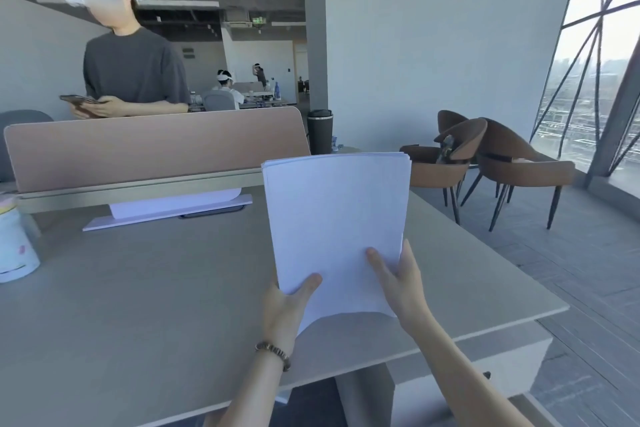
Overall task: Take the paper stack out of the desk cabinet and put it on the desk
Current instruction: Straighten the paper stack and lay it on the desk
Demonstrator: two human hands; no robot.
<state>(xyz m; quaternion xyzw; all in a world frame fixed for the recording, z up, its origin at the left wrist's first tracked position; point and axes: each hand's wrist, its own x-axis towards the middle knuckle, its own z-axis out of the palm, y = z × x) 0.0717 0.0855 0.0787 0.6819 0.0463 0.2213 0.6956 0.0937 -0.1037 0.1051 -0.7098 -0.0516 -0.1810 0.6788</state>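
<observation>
I count one thick white paper stack [334, 218], two bare hands, left [285, 308] and right [403, 284], one grey desk [138, 288], one tall black tumbler [320, 131], three brown upholstered chairs [485, 156], one white printed cup [15, 243], one beaded bracelet [273, 354].

Hand [401, 282] fingers behind paper stack [336, 225] hidden; cabinet unseen.

A stack of plain white matt paper [334, 218] is seen above the desk [138, 288], whose top is a smooth, matt grey-beige laminate. Behind the desk, a screen [156, 146] is covered in dull pinkish cloth. Right of the desk, chairs [512, 163] are upholstered in brown, leather-like material.
</observation>
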